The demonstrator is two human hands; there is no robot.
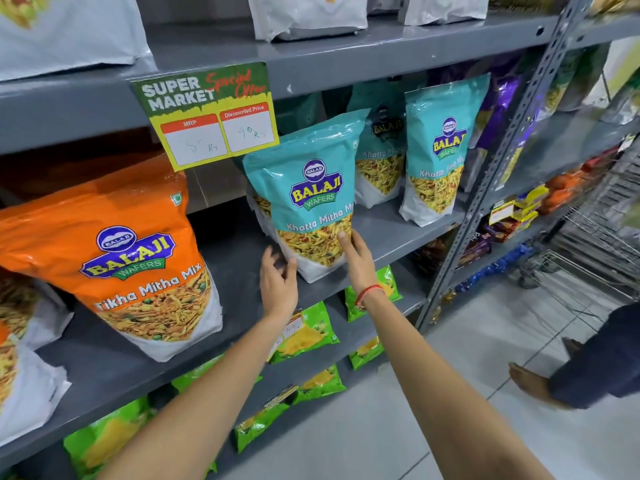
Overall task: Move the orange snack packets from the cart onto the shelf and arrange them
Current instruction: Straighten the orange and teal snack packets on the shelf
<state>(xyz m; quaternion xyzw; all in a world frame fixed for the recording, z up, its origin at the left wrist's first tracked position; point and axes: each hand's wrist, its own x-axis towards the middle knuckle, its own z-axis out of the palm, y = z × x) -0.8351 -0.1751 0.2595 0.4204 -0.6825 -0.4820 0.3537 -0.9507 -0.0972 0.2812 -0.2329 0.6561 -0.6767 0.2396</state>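
Orange packet (114, 251) left of both spread hands (278, 289) (358, 259), on teal packet (308, 206).

A grey metal shelf (235, 251) is seen carrying an orange snack packet (117, 251) standing upright at the left, with three teal packets (308, 199) set upright further right, the nearest at the front edge.

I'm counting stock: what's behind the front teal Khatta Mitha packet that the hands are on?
Behind the front teal Khatta Mitha packet, only the edge of another bag shows at its left side. Two more teal packets stand further right. Anything directly behind it is covered.
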